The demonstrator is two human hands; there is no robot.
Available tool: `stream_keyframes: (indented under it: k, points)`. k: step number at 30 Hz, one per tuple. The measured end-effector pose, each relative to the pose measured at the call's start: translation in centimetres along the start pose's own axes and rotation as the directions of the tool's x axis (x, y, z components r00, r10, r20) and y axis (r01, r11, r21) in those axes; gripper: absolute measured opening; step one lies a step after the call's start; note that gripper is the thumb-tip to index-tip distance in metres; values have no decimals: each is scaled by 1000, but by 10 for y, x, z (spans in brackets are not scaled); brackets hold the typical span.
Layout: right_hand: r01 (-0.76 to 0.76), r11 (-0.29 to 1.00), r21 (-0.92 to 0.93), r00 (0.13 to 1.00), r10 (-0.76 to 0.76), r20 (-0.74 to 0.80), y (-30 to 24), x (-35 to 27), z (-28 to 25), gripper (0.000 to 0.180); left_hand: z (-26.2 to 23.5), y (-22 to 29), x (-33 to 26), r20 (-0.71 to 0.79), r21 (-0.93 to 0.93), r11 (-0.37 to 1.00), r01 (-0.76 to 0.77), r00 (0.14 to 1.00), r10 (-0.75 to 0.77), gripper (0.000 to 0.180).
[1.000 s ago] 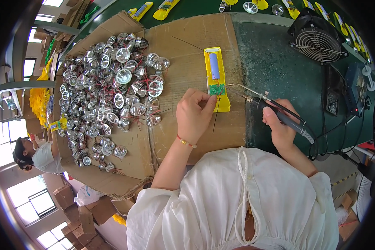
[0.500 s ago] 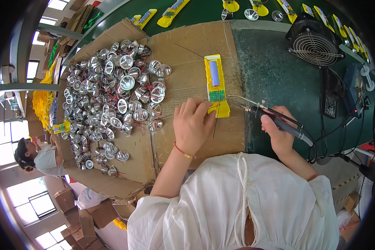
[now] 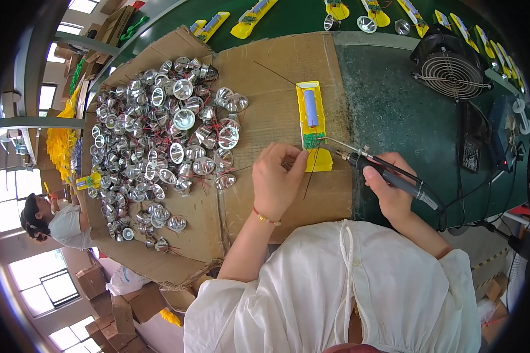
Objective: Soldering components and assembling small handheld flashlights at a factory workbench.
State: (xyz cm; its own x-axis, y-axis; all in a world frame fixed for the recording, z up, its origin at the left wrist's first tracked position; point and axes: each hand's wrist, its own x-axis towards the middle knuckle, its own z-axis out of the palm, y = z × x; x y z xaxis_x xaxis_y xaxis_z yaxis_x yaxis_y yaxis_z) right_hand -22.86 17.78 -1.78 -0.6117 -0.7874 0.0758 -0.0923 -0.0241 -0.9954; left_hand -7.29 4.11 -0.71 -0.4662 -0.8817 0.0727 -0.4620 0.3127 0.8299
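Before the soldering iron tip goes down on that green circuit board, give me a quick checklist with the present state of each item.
1. Left hand steadies the yellow casing at its near end: ok.
2. Right hand grips the soldering iron: ok.
3. Iron tip at the green circuit board: ok, touching or not cannot tell.
4. Blue battery seated in casing: ok.
5. Pile of silver reflectors apart from the casing: ok.
6. Solder wire in hand: cannot tell.

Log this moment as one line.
left hand: steadies yellow plastic housing | right hand: grips black soldering iron | tip at green circuit board
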Motion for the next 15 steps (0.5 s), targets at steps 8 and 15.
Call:
stream_keyframes:
  k: [8,15]
  points:
    - [-42,999,23,999,42,11,4,3,6,15,5,-4,2,11,11,1000,-8,1000,8,13]
    - [-85,996,0,996,85,-2,3,4,4,15,7,-6,2,2,-14,1000,-12,1000,12,13]
